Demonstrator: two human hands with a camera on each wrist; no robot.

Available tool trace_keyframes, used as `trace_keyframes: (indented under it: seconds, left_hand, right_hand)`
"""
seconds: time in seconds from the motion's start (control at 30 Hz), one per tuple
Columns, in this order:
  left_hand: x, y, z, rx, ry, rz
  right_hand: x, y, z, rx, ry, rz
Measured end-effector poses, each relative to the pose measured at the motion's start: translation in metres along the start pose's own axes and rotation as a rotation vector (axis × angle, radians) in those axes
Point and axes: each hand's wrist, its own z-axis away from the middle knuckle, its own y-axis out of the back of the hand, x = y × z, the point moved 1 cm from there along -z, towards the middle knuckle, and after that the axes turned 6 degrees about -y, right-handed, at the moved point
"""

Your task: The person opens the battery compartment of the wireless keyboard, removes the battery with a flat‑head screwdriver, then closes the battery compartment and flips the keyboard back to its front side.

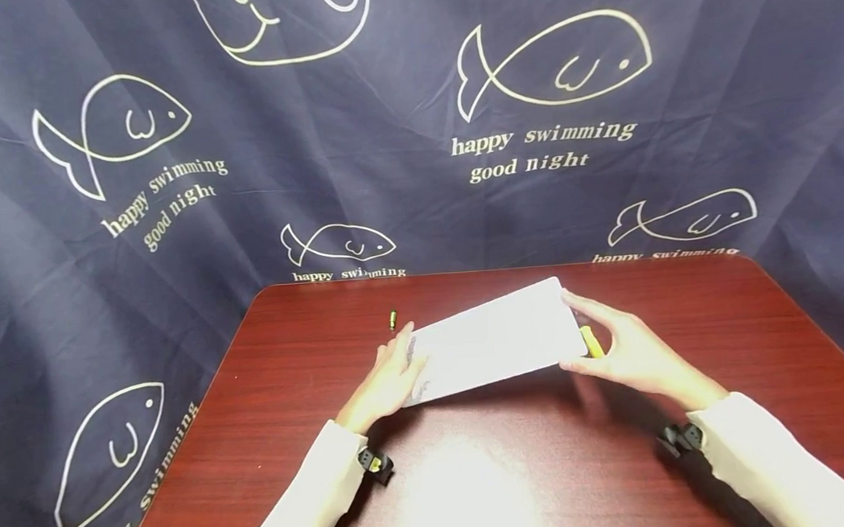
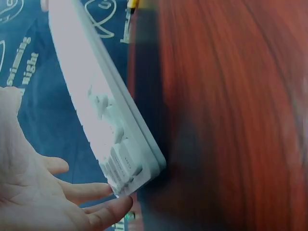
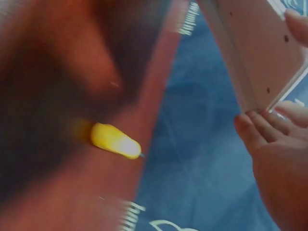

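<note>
A slim white keyboard (image 1: 495, 340) is held up at a slant over the table, washed out by glare in the head view. Keys show near its left end in the left wrist view, and its flat underside with small dark holes shows in the right wrist view. My left hand (image 1: 388, 381) holds the left end, with fingertips at the corner. The right hand (image 1: 634, 353) grips the opposite short edge between thumb and fingers. Beneath that hand, a yellow-handled tool (image 3: 115, 140) lies on the table, partly hidden in the head view.
A small green and gold cylinder (image 1: 392, 320) lies on the dark red table (image 1: 312, 367), left of the keyboard. Behind the table hangs a blue curtain (image 1: 417, 183) with fish drawings. Bright glare falls on the table's front middle.
</note>
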Motion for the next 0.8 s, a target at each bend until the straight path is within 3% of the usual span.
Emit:
trace_keyframes:
  seconds: [0.2, 0.4, 0.8]
  left_hand:
    - [-0.01, 0.006, 0.002, 0.05, 0.048, -0.004]
    - [-0.009, 0.008, 0.002, 0.044, 0.057, 0.002]
    - [-0.004, 0.006, 0.004, 0.041, 0.057, -0.007]
  right_hand:
    - [0.014, -0.027, 0.009, -0.095, -0.071, 0.079]
    - [0.02, -0.047, 0.019, -0.152, -0.079, 0.095]
    - [0.016, -0.055, 0.02, -0.199, -0.079, 0.127]
